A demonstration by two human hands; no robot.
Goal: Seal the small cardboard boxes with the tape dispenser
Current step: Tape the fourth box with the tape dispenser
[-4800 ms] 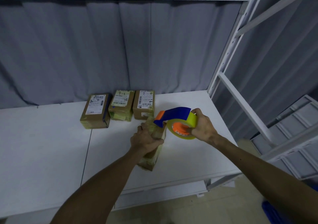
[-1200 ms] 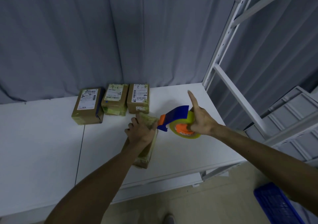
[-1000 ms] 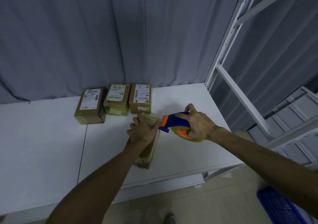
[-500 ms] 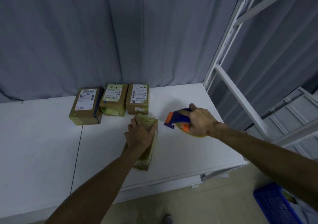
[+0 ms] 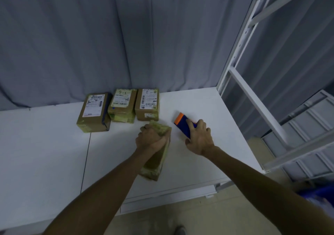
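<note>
Box (image 5: 159, 159): near centre of the table (image 5: 45, 144), stood on a narrow side; the left hand (image 5: 151, 140) clasps its far end.
Dispenser (image 5: 182, 124): just right of it, low on the table; the right hand (image 5: 198, 138) is curled over it.
Three boxes (image 5: 122, 106): far row, labelled.
Advice: pin the box firmly and rub the tape end flat.
Hidden: the roll, under the palm. Whether the tape is cut is unclear.
</note>
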